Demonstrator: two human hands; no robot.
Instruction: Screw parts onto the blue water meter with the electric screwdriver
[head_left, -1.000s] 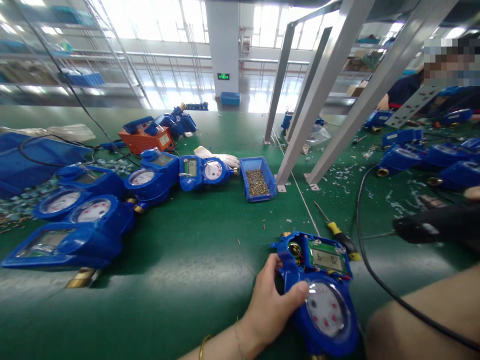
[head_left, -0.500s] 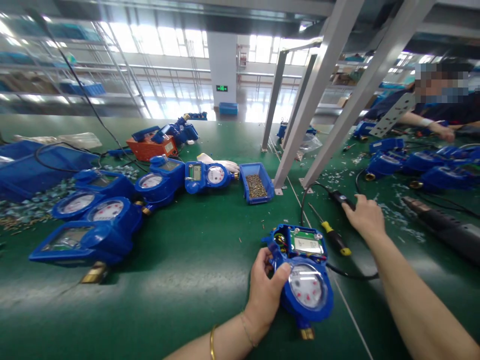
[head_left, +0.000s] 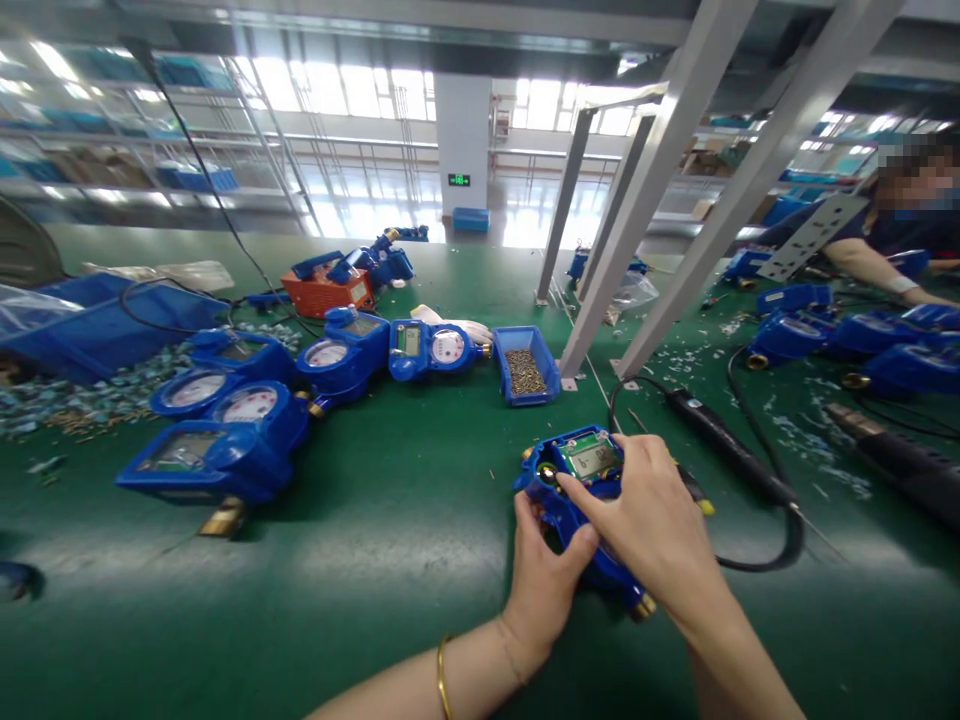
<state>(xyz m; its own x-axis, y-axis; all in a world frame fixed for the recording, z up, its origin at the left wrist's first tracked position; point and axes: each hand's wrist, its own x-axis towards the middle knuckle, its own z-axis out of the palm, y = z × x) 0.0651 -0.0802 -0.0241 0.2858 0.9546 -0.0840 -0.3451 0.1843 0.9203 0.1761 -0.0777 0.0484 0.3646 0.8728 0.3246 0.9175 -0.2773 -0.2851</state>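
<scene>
A blue meter point(head_left: 536, 458) with an open housing, a green circuit board and a small display lies on the green bench in front of me. My left hand point(head_left: 544, 570) grips its left side, thumb and fingers around the edge. My right hand point(head_left: 645, 510) reaches over the meter from the right, its index finger at the round opening beside the display and its other fingers at the display's right edge. The palm hides most of the dial. A black electric screwdriver point(head_left: 727, 445) lies to the right. A yellow and black screwdriver point(head_left: 699, 490) is partly hidden behind my right hand.
Several blue meters point(head_left: 251, 405) stand at left, near a large blue bin point(head_left: 97, 325). A small blue tray point(head_left: 560, 385) of screws sits ahead, beside grey metal posts point(head_left: 645, 200). A heat gun point(head_left: 900, 465) lies at right. A person's arm point(head_left: 870, 262) shows at the far right.
My right hand has left the black electric screwdriver and moved left onto the open meter. The meter has turned, with its lower end swung to the right. The view has shifted slightly.
</scene>
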